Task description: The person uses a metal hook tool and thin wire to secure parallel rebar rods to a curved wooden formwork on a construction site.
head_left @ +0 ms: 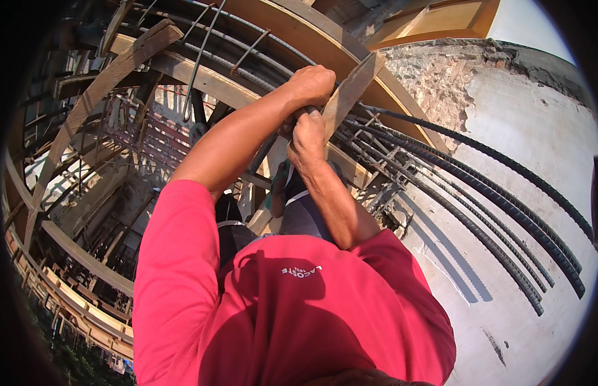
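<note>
My left hand [314, 84] is closed, back of the hand up, over the steel rebars that run through the wooden formwork. Just below it my right hand [308, 134] is closed too, its thumb side touching the underside of my left. A bit of something dark shows between the two hands; what either one grips is hidden. Right beside both hands stands a tilted wooden strip [350, 91] across the formwork. Ribbed rebars [440, 172] reach out from under it to the right, bound with thin stirrups.
A long formwork board [212, 81] lies on the near side, with a slanted wooden brace [96, 106] at left. Below left, scaffold timbers and bars drop to a lower level. The rebars' free ends stick out over a pale plaster wall [527, 151]. My feet are on timber.
</note>
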Demonstrator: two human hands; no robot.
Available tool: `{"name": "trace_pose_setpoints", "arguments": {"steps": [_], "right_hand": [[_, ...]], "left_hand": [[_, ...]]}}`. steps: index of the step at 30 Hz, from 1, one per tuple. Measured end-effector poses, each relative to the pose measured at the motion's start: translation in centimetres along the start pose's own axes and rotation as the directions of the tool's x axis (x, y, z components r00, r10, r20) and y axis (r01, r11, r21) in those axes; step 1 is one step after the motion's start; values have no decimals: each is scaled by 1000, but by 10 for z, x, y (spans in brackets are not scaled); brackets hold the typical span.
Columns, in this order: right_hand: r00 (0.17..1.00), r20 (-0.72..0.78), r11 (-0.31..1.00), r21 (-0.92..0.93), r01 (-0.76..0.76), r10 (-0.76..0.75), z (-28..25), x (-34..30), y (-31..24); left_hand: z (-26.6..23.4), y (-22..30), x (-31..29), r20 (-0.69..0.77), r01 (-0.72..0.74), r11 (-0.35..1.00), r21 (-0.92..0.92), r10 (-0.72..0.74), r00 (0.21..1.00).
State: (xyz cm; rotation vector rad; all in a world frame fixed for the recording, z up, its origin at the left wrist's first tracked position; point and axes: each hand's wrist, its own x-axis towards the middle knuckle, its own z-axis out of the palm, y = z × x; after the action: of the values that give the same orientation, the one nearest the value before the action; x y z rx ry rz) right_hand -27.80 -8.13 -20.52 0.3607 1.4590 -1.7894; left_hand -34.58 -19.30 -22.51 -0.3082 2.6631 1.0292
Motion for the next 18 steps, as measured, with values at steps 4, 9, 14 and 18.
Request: {"name": "trace_pose_setpoints", "arguments": {"steps": [4, 9, 14, 18], "right_hand": [[990, 143, 997, 80, 1, -12, -15, -10, -18], [988, 152, 987, 151, -47, 24, -18, -24, -18], [989, 145, 992, 127, 10, -28, -25, -22, -14], [995, 99, 998, 48, 29, -33, -28, -26, -13]], "left_hand": [[-35, -11, 3, 300, 230, 941, -249, -151, 942], [-6, -28, -9, 115, 478, 776, -411, -476, 872], [18, -30, -9, 285, 626, 632, -457, -563, 776], [19, -21, 0, 272, 632, 639, -438, -576, 771]]}}
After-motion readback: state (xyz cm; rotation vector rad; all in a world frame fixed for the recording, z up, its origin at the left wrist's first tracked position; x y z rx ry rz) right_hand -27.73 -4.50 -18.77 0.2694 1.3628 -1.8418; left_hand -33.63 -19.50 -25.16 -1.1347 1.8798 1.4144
